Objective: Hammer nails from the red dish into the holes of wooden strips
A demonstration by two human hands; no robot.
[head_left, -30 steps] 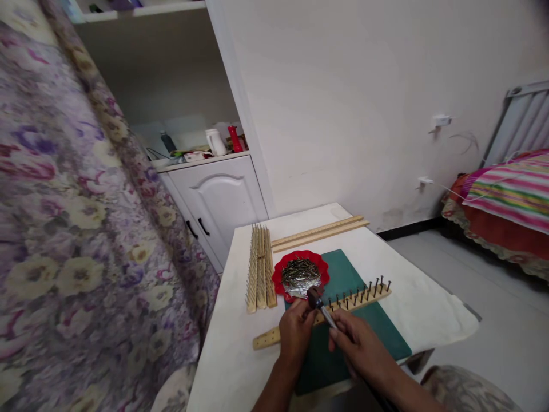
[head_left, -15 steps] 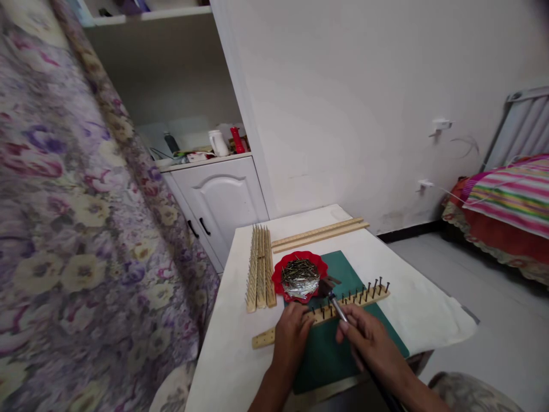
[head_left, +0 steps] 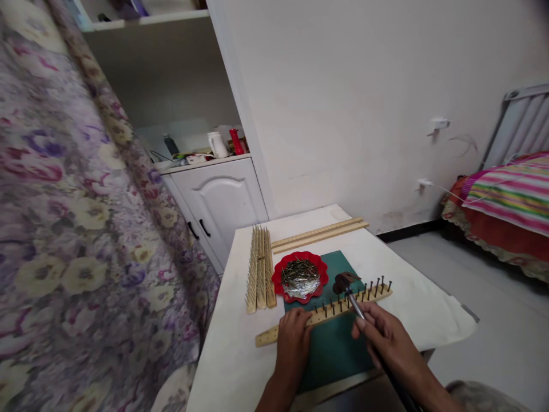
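My right hand (head_left: pixel 384 335) is wrapped round the shaft of a hammer (head_left: pixel 355 303), whose dark claw head is over a wooden strip (head_left: pixel 268 336). Dark nails (head_left: pixel 372 287) stand upright in rows along that strip, and bare holes show at its left end. With bent fingers, my left hand (head_left: pixel 294 332) grips the strip left of the nails; its fingertips are partly hidden. Beneath the strip lies a green mat (head_left: pixel 330 355). Just beyond my left hand, a red scalloped dish (head_left: pixel 277 280) holds many loose nails, some dark and some silvery.
Several nail-studded strips (head_left: pixel 260 274) lie side by side at the left of the white table (head_left: pixel 231 343). Two plain wooden strips (head_left: pixel 317 234) lie at its back. A floral curtain (head_left: pixel 107 229) hangs on the left, by a white cabinet (head_left: pixel 223 200). A bed (head_left: pixel 506 200) stands right.
My right hand has carried the hammer to the right and its head slightly up along the strip. The strip and my left hand have shifted slightly right.
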